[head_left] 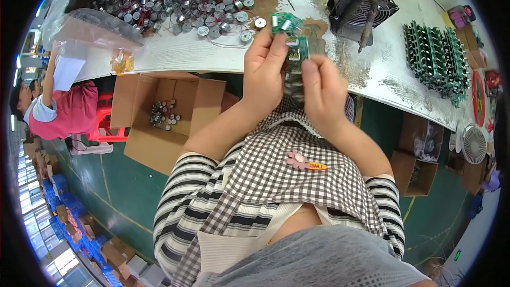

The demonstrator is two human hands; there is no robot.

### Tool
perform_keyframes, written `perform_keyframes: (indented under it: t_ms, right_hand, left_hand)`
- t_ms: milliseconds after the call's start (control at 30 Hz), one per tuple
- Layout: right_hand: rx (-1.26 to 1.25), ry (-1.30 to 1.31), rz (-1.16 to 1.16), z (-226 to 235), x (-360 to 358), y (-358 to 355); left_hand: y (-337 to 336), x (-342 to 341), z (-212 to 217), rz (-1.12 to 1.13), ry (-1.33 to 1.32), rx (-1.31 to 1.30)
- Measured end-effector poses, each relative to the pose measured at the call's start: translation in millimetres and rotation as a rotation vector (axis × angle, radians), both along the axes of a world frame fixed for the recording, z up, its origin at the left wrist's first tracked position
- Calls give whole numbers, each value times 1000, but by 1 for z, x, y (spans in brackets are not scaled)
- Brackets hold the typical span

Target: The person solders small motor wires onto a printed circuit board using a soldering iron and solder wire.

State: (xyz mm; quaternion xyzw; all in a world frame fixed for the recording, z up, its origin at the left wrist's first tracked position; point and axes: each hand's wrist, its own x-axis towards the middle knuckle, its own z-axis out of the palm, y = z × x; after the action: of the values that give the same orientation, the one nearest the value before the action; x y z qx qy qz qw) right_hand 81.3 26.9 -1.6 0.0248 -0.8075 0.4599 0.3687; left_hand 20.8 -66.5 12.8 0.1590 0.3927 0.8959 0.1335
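Green circuit boards (286, 23), joined or bunched together with small white parts on them, are held up over the table's front edge. My left hand (264, 72) is closed on them, thumb on top, and their upper end sticks out past its fingertips. My right hand (325, 89) pinches the lower right part of the same boards. Below the fingers, the boards' lower end is blurred and partly hidden. Just beyond my left hand, a large heap of small round metal motors (186, 8) with red wires spreads across the table.
A black fan (355, 13) stands behind a soldering iron (367, 31). Rows of circuit boards (436, 62) lie on the white table (380, 77) at right. Below left is a cardboard box (151, 151) containing several motors; more boxes (414, 172) sit below right. Another person (64, 111) is at left.
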Motion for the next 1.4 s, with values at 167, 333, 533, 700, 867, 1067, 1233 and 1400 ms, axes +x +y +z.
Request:
perform_keyframes:
  t_ms: [167, 333, 533, 700, 867, 1067, 1233, 1400]
  right_hand:
    - [258, 126, -3, 5, -5, 15]
    - [-184, -99, 160, 6, -10, 20]
    - [398, 176, 162, 1, -11, 17]
    - [124, -48, 196, -1, -11, 14]
    - [114, -65, 188, -5, -9, 17]
    - [-93, -133, 89, -3, -16, 28]
    - [-250, -233, 145, -21, -1, 18]
    - [59, -5, 20, -19, -7, 26]
  left_hand:
    - [-3, -19, -3, -125, -99, -305]
    - [-5, -18, -13, -199, -161, -128]
    - [-21, -41, -27, -511, -415, -33]
    - [-13, -31, -27, -262, -440, -136]
    - [-13, -34, -34, -383, -553, -74]
    - [-8, 1, -34, -187, 41, -394]
    - [-1, -8, -33, -44, -85, -251]
    - [1, -15, -25, -247, -371, -112]
